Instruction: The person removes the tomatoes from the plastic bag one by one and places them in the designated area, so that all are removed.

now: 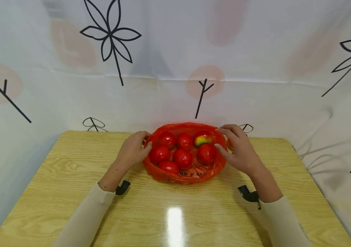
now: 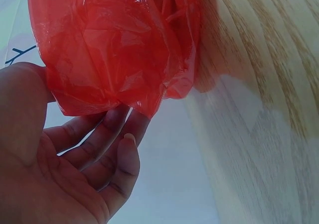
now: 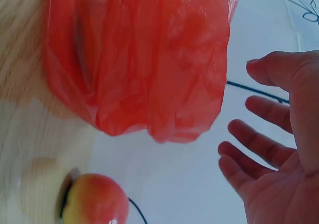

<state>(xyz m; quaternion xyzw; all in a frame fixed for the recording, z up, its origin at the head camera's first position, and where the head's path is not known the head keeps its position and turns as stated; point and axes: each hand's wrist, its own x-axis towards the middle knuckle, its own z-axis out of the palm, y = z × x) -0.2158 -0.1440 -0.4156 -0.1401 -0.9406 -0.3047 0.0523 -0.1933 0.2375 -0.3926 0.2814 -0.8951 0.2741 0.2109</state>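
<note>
A red plastic bag [image 1: 191, 180], rolled open and with dark print on its near side, stands on the table. Several shiny red round fruits [image 1: 183, 158] lie inside, along with one red-and-yellow fruit [image 1: 202, 138]. At the bag's left side is my left hand [image 1: 133, 147], its thumb and fingers spread loosely against the rim; the fingertips are partly hidden behind the plastic in the left wrist view. My right hand [image 1: 240, 151] is beside the right rim, fingers spread and apart from the bag in the right wrist view. Outside the bag, a red-yellow fruit [image 3: 97, 199] rests below it there.
The wooden table [image 1: 70, 171] ends against a white cloth backdrop [image 1: 160, 96] printed with black plant drawings. Short black curved pieces [image 1: 123, 188] show beside each wrist.
</note>
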